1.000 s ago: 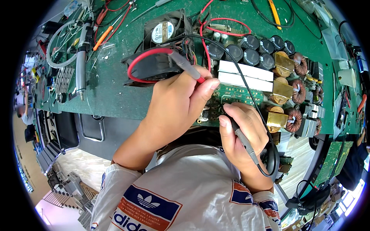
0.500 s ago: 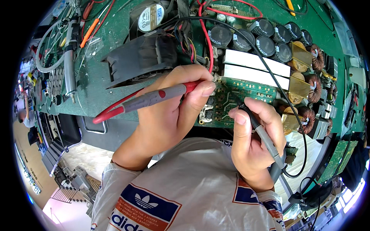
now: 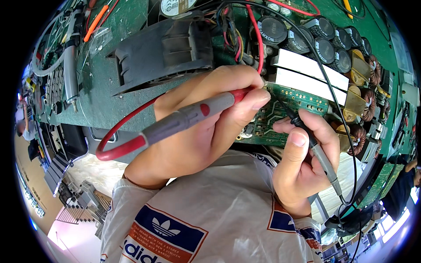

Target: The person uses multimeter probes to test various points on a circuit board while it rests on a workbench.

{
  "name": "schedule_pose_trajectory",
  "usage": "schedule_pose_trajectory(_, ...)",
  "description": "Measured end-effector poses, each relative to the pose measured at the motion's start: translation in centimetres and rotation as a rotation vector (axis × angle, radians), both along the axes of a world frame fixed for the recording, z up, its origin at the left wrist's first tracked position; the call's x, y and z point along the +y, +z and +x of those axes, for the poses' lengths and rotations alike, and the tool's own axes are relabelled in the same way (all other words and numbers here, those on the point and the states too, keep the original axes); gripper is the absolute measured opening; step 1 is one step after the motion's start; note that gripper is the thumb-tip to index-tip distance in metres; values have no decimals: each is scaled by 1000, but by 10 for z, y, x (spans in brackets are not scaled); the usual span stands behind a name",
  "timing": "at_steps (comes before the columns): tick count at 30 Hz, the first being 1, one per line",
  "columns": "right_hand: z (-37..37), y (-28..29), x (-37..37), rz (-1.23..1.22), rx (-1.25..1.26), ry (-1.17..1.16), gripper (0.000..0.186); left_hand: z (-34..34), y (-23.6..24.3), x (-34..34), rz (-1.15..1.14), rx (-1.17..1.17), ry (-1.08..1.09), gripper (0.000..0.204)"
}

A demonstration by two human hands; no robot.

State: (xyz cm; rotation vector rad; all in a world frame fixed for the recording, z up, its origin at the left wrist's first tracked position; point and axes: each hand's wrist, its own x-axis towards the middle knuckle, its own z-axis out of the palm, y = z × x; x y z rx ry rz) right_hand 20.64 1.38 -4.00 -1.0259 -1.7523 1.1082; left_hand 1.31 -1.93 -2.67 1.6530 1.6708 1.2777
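Over board (image 3: 268, 126), left hand (image 3: 197, 142): red probe (image 3: 188, 118), right hand (image 3: 300, 175): black probe (image 3: 322, 158)

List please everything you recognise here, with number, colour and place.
Bench: 1, green, under the parts
Circuit board: 1, green, right of centre
Fans: 2, black, left of the board
Flat bars: 2, white, beyond board
Capacitors: about 8, black, beyond bars
Coils: at least 3, copper, right side
Orange handle: 1, orange, upper left
Red probe: 1, red-grey, centre
Black probe: 1, black-grey, right
Left grip: 1, bare, holding red probe
Right grip: 1, bare, holding black probe
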Motion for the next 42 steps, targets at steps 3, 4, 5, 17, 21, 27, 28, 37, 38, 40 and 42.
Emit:
schedule_pose_trajectory(3, 1, 1, 0, 4, -15, 7, 24, -1, 0, 1, 11, 5, -12, 18)
schedule_pose_trajectory(4, 1, 1, 0, 8, -17, 6, 24, 0, 0, 1, 12, -4, -7, 18)
schedule_pose_trajectory(5, 0, 1, 0, 11, -13, 1, 24, 0, 0, 1, 12, -12, -2, 17)
schedule_pose_trajectory(17, 1, 3, -1, 22, -97, 19, 30, 1, 4, 0, -53, -81, 3, 25)
schedule_pose_trajectory(21, 1, 1, 2, 64, -100, 41, 30, 0, 4, -2, -70, -73, 5, 27)
schedule_pose_trajectory(27, 2, 2, 2, 68, -107, 43, 28, 1, 2, -2, -66, -105, 20, 26)
schedule_pose_trajectory(28, 2, 2, 2, 55, -93, 37, 28, 1, 2, -3, -63, -102, 21, 26)
schedule_pose_trajectory(37, 1, 4, 1, 21, -59, 17, 24, 0, 3, -1, -61, -95, 6, 25)
schedule_pose_trajectory(38, 0, 5, 2, 15, -66, 16, 24, 0, 3, 0, -62, -95, 2, 25)
schedule_pose_trajectory(40, -2, 8, 2, 7, -53, 2, 23, 0, 2, -1, -57, -92, 8, 24)
schedule_pose_trajectory(42, -6, 10, 1, 2, -22, -17, 22, 0, 2, -1, -47, -92, 9, 24)
